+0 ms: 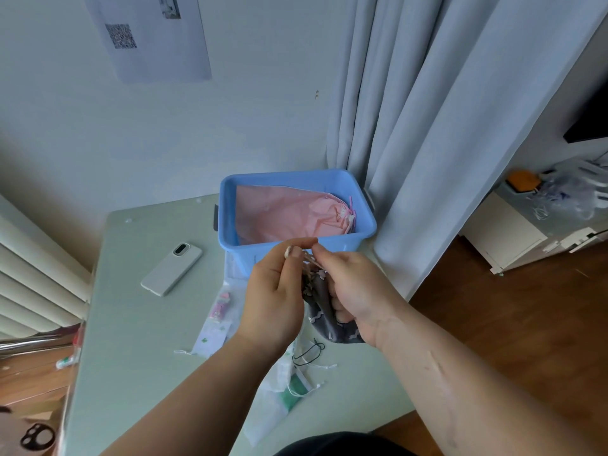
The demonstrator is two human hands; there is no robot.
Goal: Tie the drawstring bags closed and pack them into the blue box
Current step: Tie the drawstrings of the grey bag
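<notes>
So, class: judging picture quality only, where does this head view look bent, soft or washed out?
Head view: the wide lens bows the curtain and table edges; the fingers working the grey bag's cords look slightly soft; lighting is flat and bluish, shadows faint, and the blue box shows no harsh glare.

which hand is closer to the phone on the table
Left. The left hand is above the table just right of the phone, pinching the grey bag's drawstring. The right hand holds that bag farther right, beyond the left hand.
</notes>
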